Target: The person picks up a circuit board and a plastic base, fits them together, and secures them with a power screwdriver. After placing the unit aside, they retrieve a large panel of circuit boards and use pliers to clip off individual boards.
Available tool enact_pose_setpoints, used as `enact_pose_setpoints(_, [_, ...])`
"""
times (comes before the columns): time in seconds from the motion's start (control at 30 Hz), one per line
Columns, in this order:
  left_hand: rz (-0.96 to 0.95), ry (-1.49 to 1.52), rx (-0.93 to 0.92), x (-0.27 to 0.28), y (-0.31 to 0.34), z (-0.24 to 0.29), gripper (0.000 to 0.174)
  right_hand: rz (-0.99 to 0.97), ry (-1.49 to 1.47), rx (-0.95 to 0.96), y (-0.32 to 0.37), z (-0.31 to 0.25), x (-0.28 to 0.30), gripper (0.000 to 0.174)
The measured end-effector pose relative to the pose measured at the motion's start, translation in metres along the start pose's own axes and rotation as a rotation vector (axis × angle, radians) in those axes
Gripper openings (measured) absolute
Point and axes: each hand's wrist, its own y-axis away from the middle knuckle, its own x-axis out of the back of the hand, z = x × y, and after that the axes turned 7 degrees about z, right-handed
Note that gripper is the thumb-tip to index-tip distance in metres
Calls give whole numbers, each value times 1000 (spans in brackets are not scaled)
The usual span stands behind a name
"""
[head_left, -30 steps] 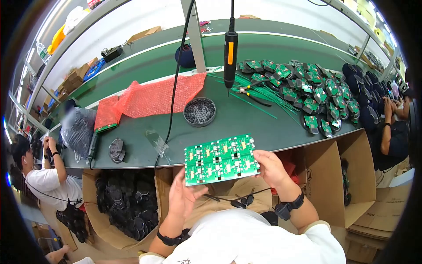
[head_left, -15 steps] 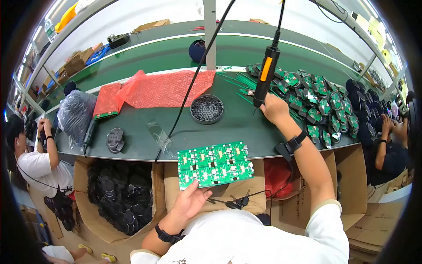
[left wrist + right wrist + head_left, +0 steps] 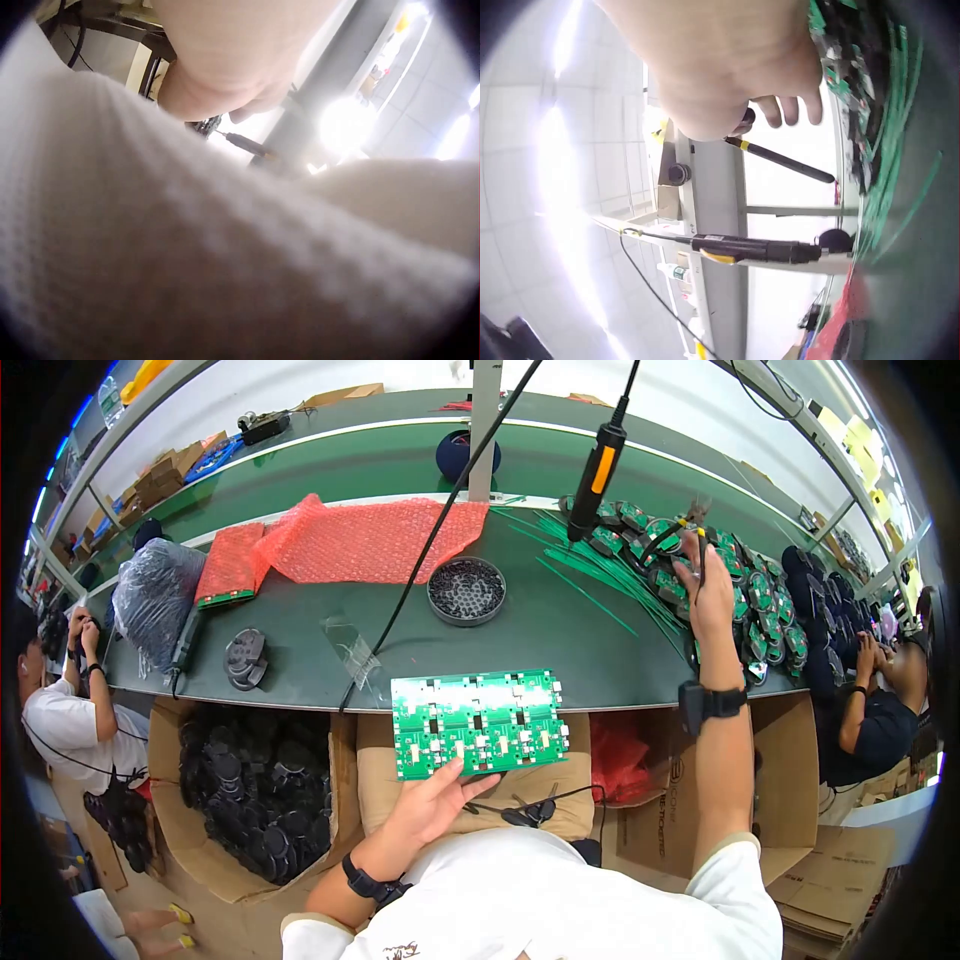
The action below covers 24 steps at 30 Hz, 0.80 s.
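My left hand (image 3: 428,802) pinches the lower edge of a green circuit board panel (image 3: 478,725), its thumb over the front face. The panel is tilted toward me at the table's front edge, over my lap. In the left wrist view, white cloth covers most of the picture and hides the panel. My right hand (image 3: 710,595) is raised over the heap of small board assemblies (image 3: 765,600) and grips a pair of pliers (image 3: 702,546) with black and yellow handles. One handle (image 3: 789,163) sticks out past the fingers in the right wrist view.
An electric screwdriver (image 3: 598,480) hangs from its cord above green strips (image 3: 610,565). A round tin of small dark parts (image 3: 466,622), red bubble wrap (image 3: 370,540) and a dark round part (image 3: 245,658) lie on the table. Cartons (image 3: 345,790) stand below; people sit at both sides.
My right hand has let go of the panel, passed the hanging screwdriver and taken up the pliers, now over the heap. My left hand keeps the panel, shifted slightly left.
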Motion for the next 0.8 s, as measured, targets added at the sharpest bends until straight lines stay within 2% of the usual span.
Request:
enact_pose_setpoints(0.03, [-10,8,11,-2,-1,-1,36,-164,-175,-190,11,-4,7,48])
enact_pose_setpoints(0.07, [-19,16,22,-2,-2,-2,35,-221,-274,-308,30,-7,3,49])
enact_pose_setpoints(0.13, [-35,15,37,4,-6,-6,35,-219,-290,-488,53,8,-3,49])
enact_pose_setpoints(0.27, [-44,9,47,2,-6,-6,33,-237,-160,-460,66,35,-15,49])
enact_pose_setpoints(0.37, [-31,19,45,8,-4,-8,35,-115,-16,-321,50,49,-15,52])
enact_pose_setpoints(0.47, [-9,-26,-33,-3,-3,-4,38,-185,-145,-340,47,44,-8,43])
enact_pose_setpoints(0.5, [11,-25,-28,-3,-5,-5,41,-278,-279,-406,48,43,1,39])
enact_pose_setpoints(0.6, [2,-1,-13,-7,-8,-5,41,-421,-420,-468,96,3,-7,36])
enact_pose_setpoints(0.67, [23,2,-10,-8,-11,-6,40,-421,-414,-506,141,-29,-15,31])
enact_pose_setpoints(0.73, [14,53,-26,-4,-14,-10,38,-406,-410,-532,179,-37,-7,27])
enact_pose_setpoints(0.8, [25,58,6,-1,-16,-15,37,-432,1,-475,212,-39,8,26])
